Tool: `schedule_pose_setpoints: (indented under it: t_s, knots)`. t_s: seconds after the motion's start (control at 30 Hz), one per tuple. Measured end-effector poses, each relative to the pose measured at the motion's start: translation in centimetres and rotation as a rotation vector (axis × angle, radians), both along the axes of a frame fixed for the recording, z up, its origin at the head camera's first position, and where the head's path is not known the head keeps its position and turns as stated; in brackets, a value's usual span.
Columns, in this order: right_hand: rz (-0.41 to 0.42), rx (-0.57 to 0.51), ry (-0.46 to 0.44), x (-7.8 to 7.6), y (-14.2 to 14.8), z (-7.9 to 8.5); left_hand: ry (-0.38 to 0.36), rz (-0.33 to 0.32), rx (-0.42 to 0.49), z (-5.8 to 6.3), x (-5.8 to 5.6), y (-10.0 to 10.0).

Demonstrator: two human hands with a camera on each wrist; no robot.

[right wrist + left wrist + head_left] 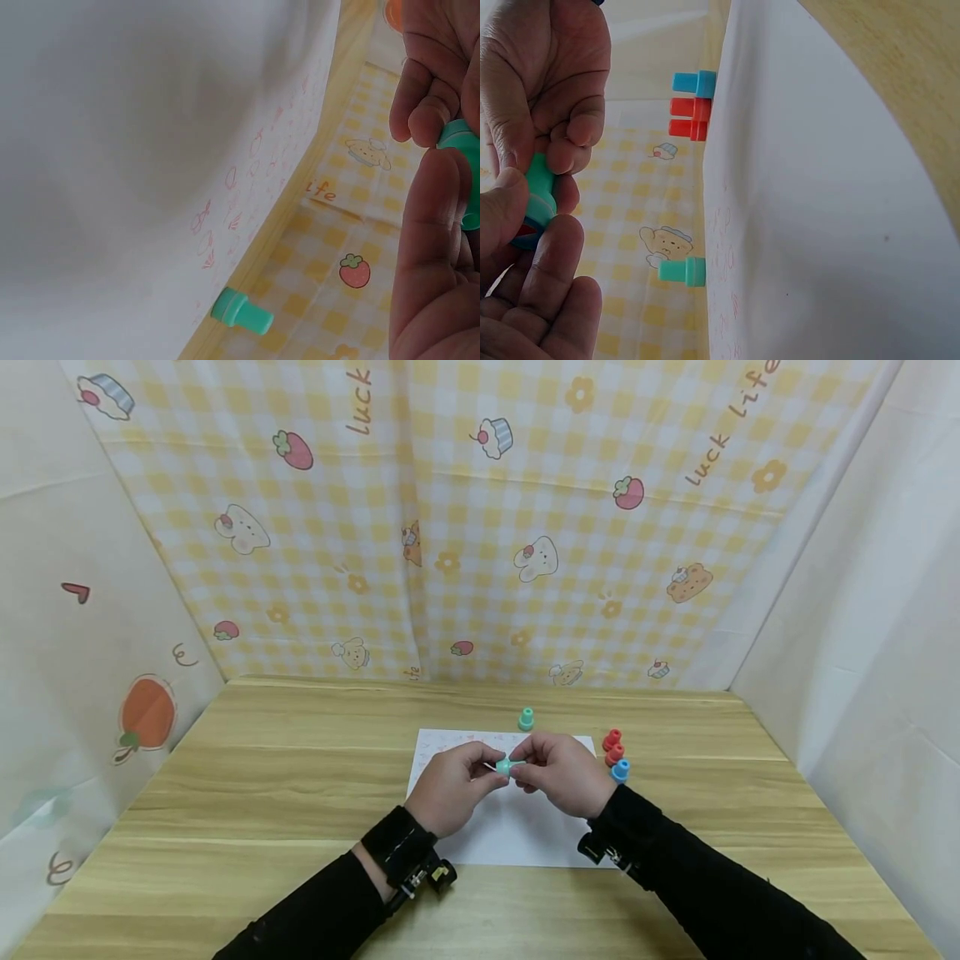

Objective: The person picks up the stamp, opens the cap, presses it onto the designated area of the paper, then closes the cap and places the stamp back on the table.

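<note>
Over the white paper (pixel 517 835), both hands hold a small green toy stamp (pixel 541 187) between them. My left hand (pixel 453 783) pinches its wide end, where a bit of dark blue and red shows in the left wrist view. The narrow end is pinched by the thumb and fingers of my right hand (pixel 562 772). In the right wrist view the held stamp (pixel 472 172) is partly hidden by fingers. Rows of small reddish prints (pixel 232 180) run along the paper's far part.
Another green stamp (pixel 527 720) stands upright just beyond the paper's far edge. By the right edge, two red stamps (pixel 612 739) and a blue stamp (pixel 620 771) stand close together in a row. A yellow checked cloth (pixel 480 543) hangs behind the wooden table (pixel 262 777).
</note>
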State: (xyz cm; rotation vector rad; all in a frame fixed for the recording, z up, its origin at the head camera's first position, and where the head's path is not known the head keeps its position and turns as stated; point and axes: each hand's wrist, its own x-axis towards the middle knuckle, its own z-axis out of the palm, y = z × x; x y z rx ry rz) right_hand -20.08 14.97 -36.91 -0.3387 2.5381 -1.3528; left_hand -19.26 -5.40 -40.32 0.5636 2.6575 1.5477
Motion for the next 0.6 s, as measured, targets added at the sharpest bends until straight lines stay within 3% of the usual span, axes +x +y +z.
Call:
schedule_pose_setpoints:
  t_s: [0.2, 0.33, 0.6]
  knots:
    - [0.028, 0.033, 0.030, -0.4, 0.1, 0.2, -0.021, -0.036, 0.004, 0.0, -0.3, -0.1]
    - [-0.006, 0.120, 0.071, -1.4, 0.5, 0.5, -0.061, -0.059, -0.022, 0.3, -0.5, -0.4]
    - [-0.059, 0.377, 0.180, -5.3, 2.2, 1.7, -0.018, -0.071, -0.259, 0.7, -0.6, -1.0]
